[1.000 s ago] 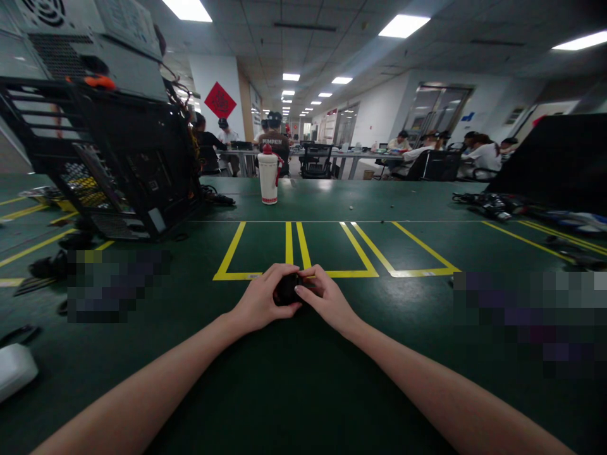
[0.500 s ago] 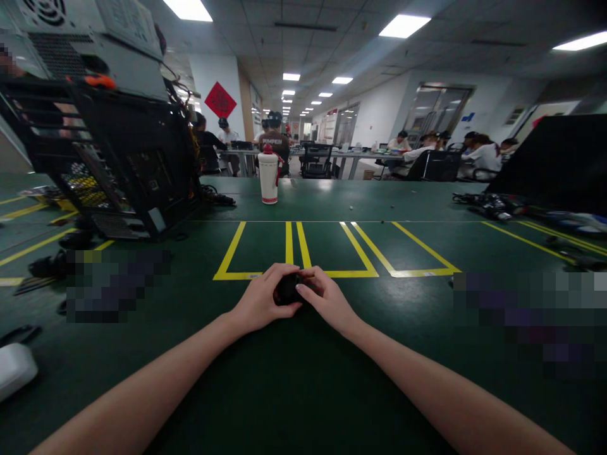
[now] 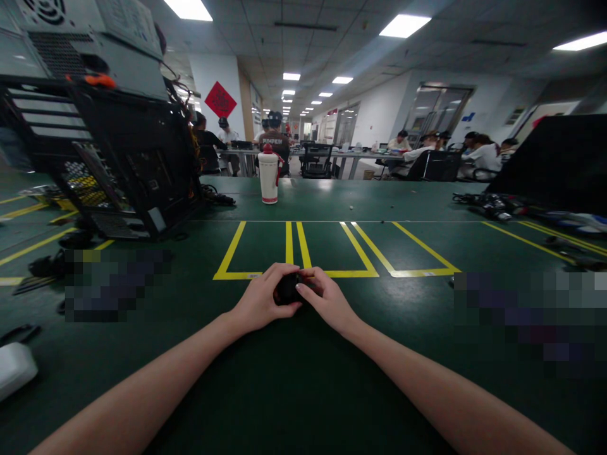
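Overhead, a pale ceiling (image 3: 322, 50) with bright panels spans a workroom where people sit at far desks. Across the foreground lies a green table (image 3: 303, 392). On its left leans an open computer case (image 3: 142, 158) with a grey metal box (image 3: 123, 54) on top; a hard knock to the case could bring that box down. Yellow tape (image 3: 227, 256) outlines areas mid-table, and beyond them a white cup (image 3: 269, 180) stands upright, tall enough to tip if struck.

Both hands meet near the front tape line. The left hand (image 3: 258, 300) curls around a small black object (image 3: 287, 289), while the right hand (image 3: 329, 300) grips its other side, thumb against it. Fingers hide much of it; whether it touches the table, I cannot tell. Uneven pressure or a loosened thumb could let it twist or slip out.
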{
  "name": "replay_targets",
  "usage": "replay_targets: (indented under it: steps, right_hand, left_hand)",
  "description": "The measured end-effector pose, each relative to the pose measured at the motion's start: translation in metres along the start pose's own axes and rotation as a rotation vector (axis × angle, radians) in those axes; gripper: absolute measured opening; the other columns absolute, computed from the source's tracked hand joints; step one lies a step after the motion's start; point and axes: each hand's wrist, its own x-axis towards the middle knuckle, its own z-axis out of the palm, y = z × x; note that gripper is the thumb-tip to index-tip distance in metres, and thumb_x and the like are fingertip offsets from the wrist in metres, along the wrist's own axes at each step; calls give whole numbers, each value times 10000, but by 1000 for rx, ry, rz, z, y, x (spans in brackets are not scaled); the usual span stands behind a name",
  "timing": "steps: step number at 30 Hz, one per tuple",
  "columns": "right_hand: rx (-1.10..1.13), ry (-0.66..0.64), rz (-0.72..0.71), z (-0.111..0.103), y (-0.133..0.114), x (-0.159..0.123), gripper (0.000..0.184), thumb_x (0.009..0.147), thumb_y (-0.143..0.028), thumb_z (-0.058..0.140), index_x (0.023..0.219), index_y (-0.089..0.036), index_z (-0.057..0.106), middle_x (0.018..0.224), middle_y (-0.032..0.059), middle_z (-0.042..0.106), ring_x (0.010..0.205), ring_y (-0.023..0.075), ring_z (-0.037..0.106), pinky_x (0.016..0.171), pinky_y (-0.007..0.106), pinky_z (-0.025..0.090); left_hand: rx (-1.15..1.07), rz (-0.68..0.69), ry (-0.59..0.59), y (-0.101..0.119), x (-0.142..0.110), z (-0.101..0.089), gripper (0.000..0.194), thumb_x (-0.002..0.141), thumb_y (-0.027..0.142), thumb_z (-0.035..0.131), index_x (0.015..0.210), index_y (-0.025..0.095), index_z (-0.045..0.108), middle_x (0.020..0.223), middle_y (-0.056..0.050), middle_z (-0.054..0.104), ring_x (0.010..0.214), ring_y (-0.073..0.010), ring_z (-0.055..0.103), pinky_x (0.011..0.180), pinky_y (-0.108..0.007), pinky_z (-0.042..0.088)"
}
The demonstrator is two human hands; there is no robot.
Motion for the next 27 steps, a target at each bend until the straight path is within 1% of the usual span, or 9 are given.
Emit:
replay_targets:
  steps: [3,9,12,16,19,22,27]
  right_hand:
    - [0,-10,-17,0,-1,-1,192,790,-275,482,969,-207,474,979,36,512,919,166,520,810,352,455]
    - [-2,33,-110,1,-1,1,103,782,-227,486,880,-204,509,935,23,494,896,150,510,787,316,465]
    - [9,46,-90,2,1,1,150,771,-218,498,921,-208,499,954,28,506,919,155,514,805,328,454]
    - [31,35,-22,2,2,2,245,762,-235,513,1001,-211,467,1009,41,519,971,169,511,834,349,436]
    - [48,4,-5,1,1,1,221,766,-242,509,981,-206,470,988,38,524,947,165,524,827,348,440]
    - [59,-10,-23,0,0,0,206,766,-238,510,965,-206,469,972,34,520,934,163,526,805,336,451]
    - [7,43,-93,0,-1,0,132,772,-235,495,899,-200,507,935,25,506,895,155,517,792,333,452]
  left_hand:
    - [2,0,-1,0,0,0,548,674,224,631,1144,263,353,1114,-24,454,976,-198,492,757,-333,472]
    - [-4,-3,-6,0,0,-1,551,677,234,630,1149,267,347,1117,-23,452,964,-195,496,738,-325,477]
    - [7,-4,-1,0,0,0,551,672,233,633,1145,262,352,1111,-24,456,968,-196,493,739,-323,474]
    - [16,2,11,-1,0,1,558,668,228,633,1149,264,351,1106,-25,461,972,-199,493,747,-328,471]
    - [14,-3,15,-2,0,1,559,667,236,635,1148,267,352,1109,-26,461,966,-200,496,744,-329,473]
    - [9,-2,14,-2,0,1,556,669,235,634,1147,265,352,1114,-27,457,974,-200,493,745,-326,472]
    - [-1,-10,3,-2,0,0,554,671,239,633,1147,269,351,1113,-27,454,959,-201,500,728,-331,479]
